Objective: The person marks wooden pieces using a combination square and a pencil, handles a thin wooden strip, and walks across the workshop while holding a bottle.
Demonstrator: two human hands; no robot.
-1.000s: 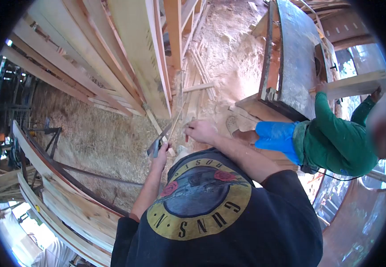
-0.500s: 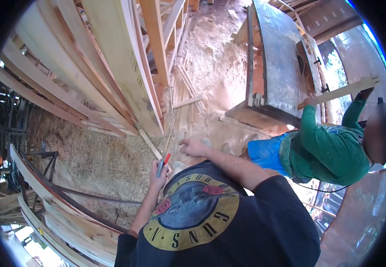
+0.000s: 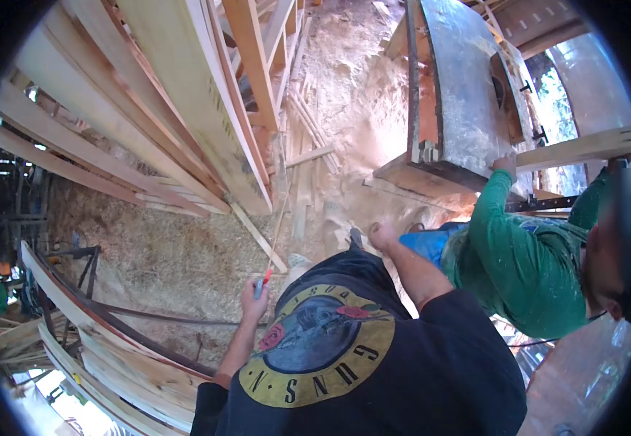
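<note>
My left hand (image 3: 253, 296) is closed around a small grey and red tool (image 3: 259, 288), its red end pointing up and away from me. Just past that end, a thin strip (image 3: 279, 232) runs toward the tall boards. A pale batten (image 3: 256, 236) lies on the ground beside the strip. Lower down and to the right, near my dark trousers, my right hand (image 3: 383, 236) has its fingers curled in; whether it holds anything is hidden. A small dark object (image 3: 356, 237) shows just left of it.
Long boards (image 3: 184, 94) lean at the upper left. Curved planks (image 3: 126, 356) lie at the lower left. A large panelled box (image 3: 468, 94) stands at the upper right. Near it, a person in green (image 3: 526, 254) holds a wooden board (image 3: 577, 150). Offcuts (image 3: 312, 123) lie on the dusty ground.
The dark blade by my left hand is gone from view. My right hand, earlier beside my left with a red item, has moved right and its fingers have curled. The other person has come closer.
</note>
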